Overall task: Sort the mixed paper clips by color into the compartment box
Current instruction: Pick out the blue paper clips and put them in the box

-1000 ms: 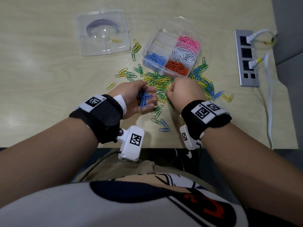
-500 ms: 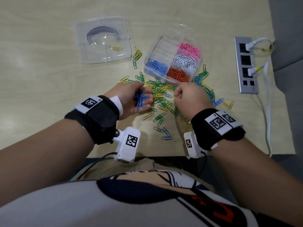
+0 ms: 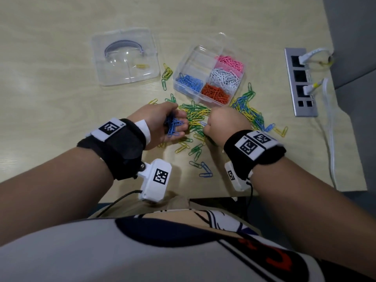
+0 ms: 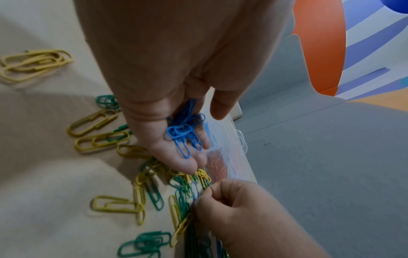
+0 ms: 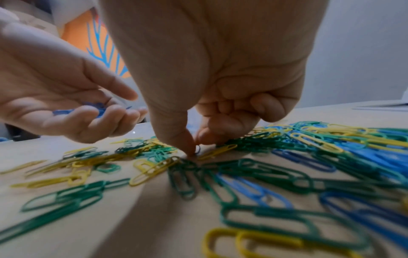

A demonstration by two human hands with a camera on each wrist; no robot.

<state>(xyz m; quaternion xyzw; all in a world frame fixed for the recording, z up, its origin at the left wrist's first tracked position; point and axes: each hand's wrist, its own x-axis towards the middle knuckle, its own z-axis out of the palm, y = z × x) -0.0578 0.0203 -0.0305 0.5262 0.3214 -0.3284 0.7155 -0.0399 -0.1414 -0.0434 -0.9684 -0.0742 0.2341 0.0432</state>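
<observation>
Both hands are working over the loose pile at the table's middle. Cupped palm-up, the left hand is cradling a small bunch of blue clips on its curled fingers. Pinching thumb against forefinger, the right hand is pressing down on the pile, seemingly closing on one blue clip, though that clip is mostly hidden.

At 12 o'clock from the hands, the compartment box is sitting with blue, pink, white and orange sections already filled; at least one section at its 11 o'clock corner looks empty. Green, yellow and scattered blue clips are lying outside it, so I judge sorting about half done. At 10 o'clock, the clear lid is resting apart.
</observation>
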